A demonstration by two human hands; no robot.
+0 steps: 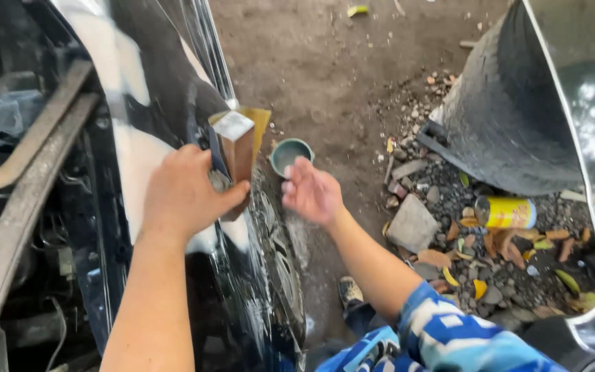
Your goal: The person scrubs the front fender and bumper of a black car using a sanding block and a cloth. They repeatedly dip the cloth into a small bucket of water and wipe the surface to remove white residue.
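My left hand [186, 194] grips a wooden sanding block [237, 148] wrapped in yellowish sandpaper and presses it against the dark, wet car fender [139, 89], which carries pale sanded patches. My right hand [311, 191] hovers just right of the block with its fingers loosely spread and nothing in it. It hangs above the wheel and close to a small teal bowl [290, 153] standing on the dirt ground below.
The open engine bay [29, 207] lies at the left. A wet wheel [280, 255] sits under the fender. At the right are a tyre [511, 117] and body of another car, a yellow can [505, 212], a flat stone [413, 224], gravel and leaves. My shoe [350, 292] rests on the dirt.
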